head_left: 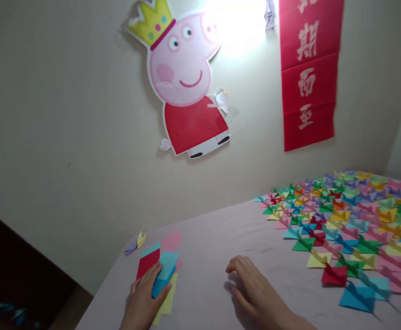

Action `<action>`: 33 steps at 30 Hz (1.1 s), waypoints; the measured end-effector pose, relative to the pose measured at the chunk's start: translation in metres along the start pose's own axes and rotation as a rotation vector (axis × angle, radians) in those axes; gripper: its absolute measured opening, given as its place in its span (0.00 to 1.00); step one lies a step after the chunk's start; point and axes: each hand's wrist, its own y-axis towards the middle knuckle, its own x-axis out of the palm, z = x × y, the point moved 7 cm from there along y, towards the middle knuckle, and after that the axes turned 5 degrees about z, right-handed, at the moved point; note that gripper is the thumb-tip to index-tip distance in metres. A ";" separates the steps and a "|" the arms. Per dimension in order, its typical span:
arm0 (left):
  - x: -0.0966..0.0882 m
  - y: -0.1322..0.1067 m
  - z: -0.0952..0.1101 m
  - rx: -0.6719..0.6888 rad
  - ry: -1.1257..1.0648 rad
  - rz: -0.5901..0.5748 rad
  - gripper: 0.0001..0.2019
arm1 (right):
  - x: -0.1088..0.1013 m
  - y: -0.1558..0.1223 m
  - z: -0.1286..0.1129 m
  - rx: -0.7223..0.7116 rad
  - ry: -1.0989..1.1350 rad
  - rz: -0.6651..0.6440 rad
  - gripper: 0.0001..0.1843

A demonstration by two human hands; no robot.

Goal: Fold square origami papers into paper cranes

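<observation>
My left hand (144, 295) lies on a spread of coloured paper sheets at the left of the bed-like surface. Its thumb and fingers are apart, to either side of a blue sheet (161, 285). A light blue sheet (168, 264) overlaps that one at the fingertips. Beside the fingers is a red sheet (148, 264), and yellow sheets (168, 300) stick out past the thumb. My right hand (252, 291) hovers just over or rests on the cloth in the middle, fingers loosely curved and thumb apart, with nothing in it.
Many folded paper cranes (355, 245) stand in rows across the right side. Two small folded papers, yellow (140, 239) and purple (130, 249), lie at the far left corner. Behind is a wall with a pig cutout (195, 121) and a red banner (309, 110).
</observation>
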 end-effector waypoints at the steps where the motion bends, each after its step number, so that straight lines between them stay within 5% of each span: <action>1: 0.001 0.001 -0.001 0.005 0.003 0.009 0.28 | 0.000 0.000 0.000 -0.001 -0.008 0.000 0.19; 8: -0.003 -0.002 0.012 -0.017 0.076 0.020 0.25 | -0.002 0.000 0.000 -0.007 0.033 -0.015 0.17; 22: -0.032 -0.026 0.020 -0.057 -0.041 0.029 0.25 | 0.016 -0.012 0.045 0.173 0.073 -0.103 0.14; 33: -0.041 -0.015 0.014 -0.106 -0.085 -0.017 0.23 | 0.004 -0.003 0.018 0.180 0.099 -0.093 0.15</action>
